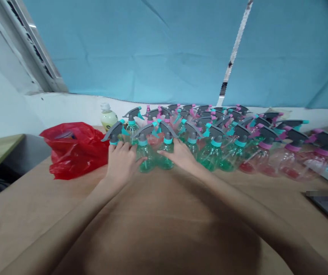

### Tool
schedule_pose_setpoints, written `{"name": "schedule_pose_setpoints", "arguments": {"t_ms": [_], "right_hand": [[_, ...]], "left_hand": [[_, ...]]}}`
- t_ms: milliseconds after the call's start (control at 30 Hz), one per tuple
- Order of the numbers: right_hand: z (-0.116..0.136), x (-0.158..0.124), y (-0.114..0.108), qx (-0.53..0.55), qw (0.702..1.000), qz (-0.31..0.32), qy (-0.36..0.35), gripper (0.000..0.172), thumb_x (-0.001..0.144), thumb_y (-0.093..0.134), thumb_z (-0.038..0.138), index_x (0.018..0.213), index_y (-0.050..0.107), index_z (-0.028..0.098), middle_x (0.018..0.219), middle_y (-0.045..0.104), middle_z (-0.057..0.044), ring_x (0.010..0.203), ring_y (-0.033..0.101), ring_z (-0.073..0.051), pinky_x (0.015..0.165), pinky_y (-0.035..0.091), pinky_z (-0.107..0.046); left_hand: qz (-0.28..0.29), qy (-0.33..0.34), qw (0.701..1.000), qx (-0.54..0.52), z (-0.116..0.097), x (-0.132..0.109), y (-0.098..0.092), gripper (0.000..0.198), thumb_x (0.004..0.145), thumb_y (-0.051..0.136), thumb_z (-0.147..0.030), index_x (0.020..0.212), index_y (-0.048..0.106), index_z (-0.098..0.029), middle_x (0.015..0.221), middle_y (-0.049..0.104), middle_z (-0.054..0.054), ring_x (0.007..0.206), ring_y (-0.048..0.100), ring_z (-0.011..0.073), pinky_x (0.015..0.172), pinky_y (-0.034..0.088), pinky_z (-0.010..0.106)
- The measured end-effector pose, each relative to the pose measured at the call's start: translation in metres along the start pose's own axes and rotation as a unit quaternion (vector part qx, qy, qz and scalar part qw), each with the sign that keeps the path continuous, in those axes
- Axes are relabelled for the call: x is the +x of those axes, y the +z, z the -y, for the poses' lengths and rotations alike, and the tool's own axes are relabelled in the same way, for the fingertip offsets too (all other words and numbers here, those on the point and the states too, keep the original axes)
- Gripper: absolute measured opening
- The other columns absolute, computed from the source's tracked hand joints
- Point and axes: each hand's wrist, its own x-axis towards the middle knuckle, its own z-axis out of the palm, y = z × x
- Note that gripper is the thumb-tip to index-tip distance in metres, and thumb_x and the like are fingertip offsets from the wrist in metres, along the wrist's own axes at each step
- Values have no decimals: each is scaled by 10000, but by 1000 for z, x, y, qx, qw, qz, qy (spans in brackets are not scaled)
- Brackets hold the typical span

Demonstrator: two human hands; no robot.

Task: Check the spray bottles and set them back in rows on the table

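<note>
Spray bottles (212,156) stand close together on the counter (164,214)
Left hand (122,160) has thumb and fingers apart; right hand (182,156) lays its thumb across a green bottle (166,163); hidden fingertips leave grips unclear.

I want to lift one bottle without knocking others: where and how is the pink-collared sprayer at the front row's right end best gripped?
Probably take the sprayer by its body just below the pink collar, bringing the right hand from the near side. The body narrows toward the collar, and its near side faces the person, while neighbouring bottles crowd its left.
</note>
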Motion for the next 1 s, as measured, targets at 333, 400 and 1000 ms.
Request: {"name": "schedule_pose_setpoints", "arguments": {"t_ms": [333, 400, 1000], "right_hand": [[10, -9, -7, -53, 998, 37, 25, 901, 730, 550, 680, 1328, 421, 19, 1218, 515, -287, 1076, 564, -427, 821, 494, -522], [13, -15, -8, -68, 997, 35, 23, 927, 731, 520, 710, 1340, 405, 21, 1224, 507, -290, 1040, 587, -425, 797, 505, -511], [-6, -52, -10, 2, 996, 54, -72, 751, 727, 617, 572, 1306, 397, 149, 1232, 547, -193, 1103, 563, -389, 831, 503, -495]], "left_hand": [[-4, -26, 1000, -4, -3, 0, -5, 427, 890, 453, -496, 886, 650, -117, 871, 656, 149, 923, 561, 347, 737, 368, 423], [-7, -35, 999, -5, -5, 1, -6, 417, 882, 470, -492, 881, 649, -115, 872, 662, 163, 920, 561, 355, 733, 371, 430], [-19, -84, 995, -50, -13, -28, -18, 526, 885, 450, -471, 1217, 531, -70, 961, 626, 196, 943, 583, 379, 715, 454, 440]]}}
